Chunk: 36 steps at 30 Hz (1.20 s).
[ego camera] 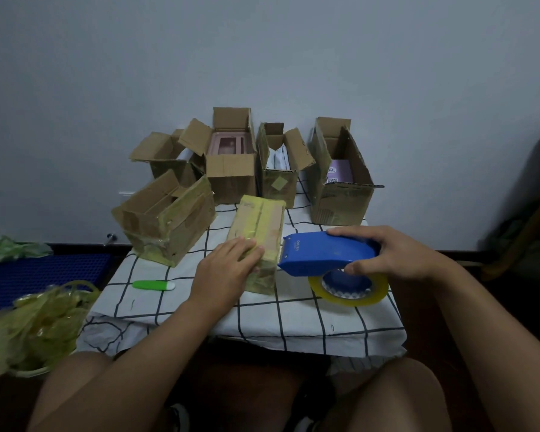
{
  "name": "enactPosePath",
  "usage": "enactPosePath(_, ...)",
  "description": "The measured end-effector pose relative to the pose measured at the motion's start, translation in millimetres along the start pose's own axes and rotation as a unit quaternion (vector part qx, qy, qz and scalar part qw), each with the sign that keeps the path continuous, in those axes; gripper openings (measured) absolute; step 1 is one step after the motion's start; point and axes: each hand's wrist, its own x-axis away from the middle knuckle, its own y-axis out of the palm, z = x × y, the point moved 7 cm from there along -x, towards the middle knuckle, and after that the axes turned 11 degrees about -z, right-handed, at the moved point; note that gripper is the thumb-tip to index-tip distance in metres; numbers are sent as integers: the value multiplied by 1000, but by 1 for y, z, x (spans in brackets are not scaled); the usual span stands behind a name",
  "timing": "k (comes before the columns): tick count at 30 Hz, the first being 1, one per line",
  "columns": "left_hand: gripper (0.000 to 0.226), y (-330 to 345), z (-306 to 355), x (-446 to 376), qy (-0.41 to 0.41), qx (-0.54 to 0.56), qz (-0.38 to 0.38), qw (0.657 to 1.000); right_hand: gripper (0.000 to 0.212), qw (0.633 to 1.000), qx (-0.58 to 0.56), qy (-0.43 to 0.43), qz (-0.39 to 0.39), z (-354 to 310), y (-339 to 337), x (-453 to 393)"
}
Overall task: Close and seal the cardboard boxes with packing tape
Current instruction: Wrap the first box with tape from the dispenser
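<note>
Closed, narrow brown cardboard box (258, 236) with yellowish tape along its top seam, lying at the centre of the white black-checked tablecloth (296, 319); left hand (228, 269) laid on its near end, fingers straight and flat, gripping nothing; right hand (393, 255) curled round the blue plastic tape dispenser (321, 252), whose toothed end meets the box's right near edge; yellowish tape roll (353, 291) beneath; five open-flapped cardboard boxes (231, 165) behind; green-and-white cutter (153, 285) at left.
</note>
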Motion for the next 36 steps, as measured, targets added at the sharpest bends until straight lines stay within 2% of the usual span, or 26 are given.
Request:
enactPosePath(15, 35, 0, -1, -3, -2, -3, -27, 1000, 59, 1000, 21, 14, -14, 1, -2, 4)
enactPosePath(22, 35, 0, 1, -2, -9, 9, -49, 999, 58, 993, 98, 42, -49, -18, 1, -14)
enactPosePath(28, 47, -4, 7, -1, -3, -11, -58, 998, 43, 984, 152, 67, -66, -47, -7, -36)
enactPosePath(32, 60, -2, 7, -1, -7, -12, -79, 997, 47, 951, 244, 119, -145, -32, 18, -53)
enactPosePath(36, 52, -3, 5, -1, -4, 16, -109, 994, 47, 976, 171, 124, -52, -14, 2, -42)
